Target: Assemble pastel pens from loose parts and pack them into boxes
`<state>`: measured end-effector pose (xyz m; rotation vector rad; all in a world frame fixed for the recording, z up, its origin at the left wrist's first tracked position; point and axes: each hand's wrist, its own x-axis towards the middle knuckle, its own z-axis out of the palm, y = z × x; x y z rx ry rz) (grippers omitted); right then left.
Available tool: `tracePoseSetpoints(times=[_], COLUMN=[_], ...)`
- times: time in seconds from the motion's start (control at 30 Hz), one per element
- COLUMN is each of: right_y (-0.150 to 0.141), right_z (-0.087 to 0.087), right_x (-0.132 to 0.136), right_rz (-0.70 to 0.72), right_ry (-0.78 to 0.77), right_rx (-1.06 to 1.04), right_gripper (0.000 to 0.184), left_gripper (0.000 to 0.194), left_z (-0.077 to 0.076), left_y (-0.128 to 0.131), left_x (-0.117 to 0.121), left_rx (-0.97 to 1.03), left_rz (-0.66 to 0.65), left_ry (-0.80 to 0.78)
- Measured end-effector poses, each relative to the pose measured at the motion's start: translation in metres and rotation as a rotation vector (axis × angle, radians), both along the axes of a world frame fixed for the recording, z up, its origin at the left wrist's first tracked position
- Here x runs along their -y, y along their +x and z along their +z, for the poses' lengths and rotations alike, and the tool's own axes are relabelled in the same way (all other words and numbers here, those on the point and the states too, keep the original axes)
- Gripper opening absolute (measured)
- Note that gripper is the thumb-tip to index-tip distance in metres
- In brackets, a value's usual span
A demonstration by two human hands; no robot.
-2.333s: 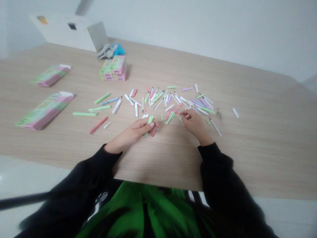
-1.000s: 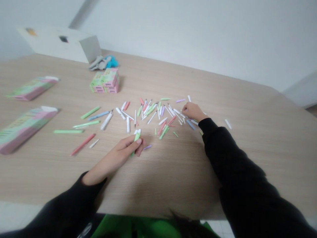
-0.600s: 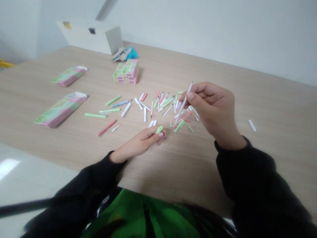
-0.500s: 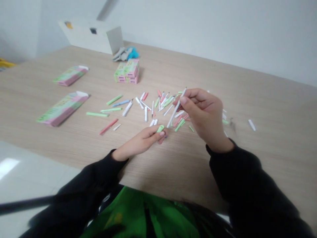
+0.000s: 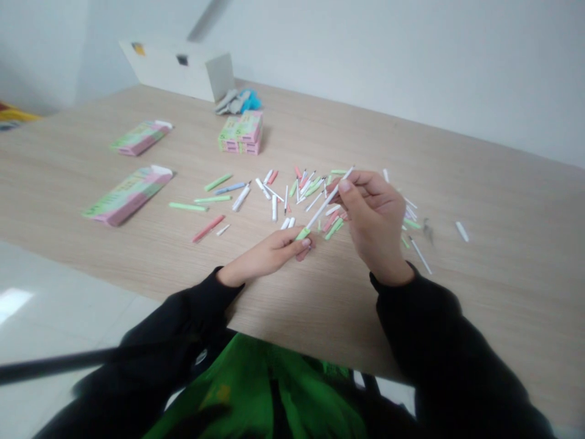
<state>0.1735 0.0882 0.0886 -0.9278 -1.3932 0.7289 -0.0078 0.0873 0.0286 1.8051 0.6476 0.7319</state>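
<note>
My left hand [image 5: 274, 254] is closed around a green pen barrel [image 5: 302, 234], whose end pokes out above the fingers. A thin white pen refill [image 5: 325, 203] is pinched in my right hand [image 5: 378, 222], slanting with its dark tip up and away. The refill's lower end meets the mouth of the green barrel; how far inside it sits I cannot tell. Behind both hands lie scattered pen parts: white refills [image 5: 286, 199], white caps [image 5: 275, 208], green barrels [image 5: 333, 229] and pink pieces [image 5: 329, 221].
On the wooden table [image 5: 183, 268], two flat pink-and-green cartons [image 5: 130, 195] lie at the left. Small stacked boxes [image 5: 241, 133] stand further back, near grey and blue gloves [image 5: 238, 101] and a white box [image 5: 183, 76]. One white cap [image 5: 462, 231] lies apart at the right.
My right hand has brought the refill's lower end down to the green barrel's mouth; before, there was a gap between them. The whole view has shifted slightly.
</note>
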Motion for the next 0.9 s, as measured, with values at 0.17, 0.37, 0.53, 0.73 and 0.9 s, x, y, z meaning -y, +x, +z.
tracePoseSetpoints(times=[0.17,0.37,0.53,0.73,0.9], right_y=[-0.008,-0.014,-0.013,0.005,0.056], right_z=[-0.013,-0.037,-0.037,-0.035,-0.041], right_x=[0.008,0.012,0.013,-0.007,-0.055], right_rz=[0.072,0.156,0.233,0.260,0.010], right_ry=[-0.106,-0.179,-0.236,-0.272,-0.387], right_rx=[0.025,-0.014,0.028,0.090,0.273], right_gripper=[0.016,0.020,0.019,0.028,0.019], left_gripper=[0.031,0.037,0.045,0.031,0.032], left_z=[0.001,-0.007,-0.011,-0.003,0.001], left_y=[0.000,-0.002,-0.004,-0.008,-0.030], left_x=[0.001,0.003,0.002,0.004,0.002], left_rx=[0.032,0.199,0.213,0.311,0.312], left_rz=[-0.010,0.005,0.066,0.043,0.171], left_ry=[-0.062,-0.230,-0.206,-0.294,-0.317])
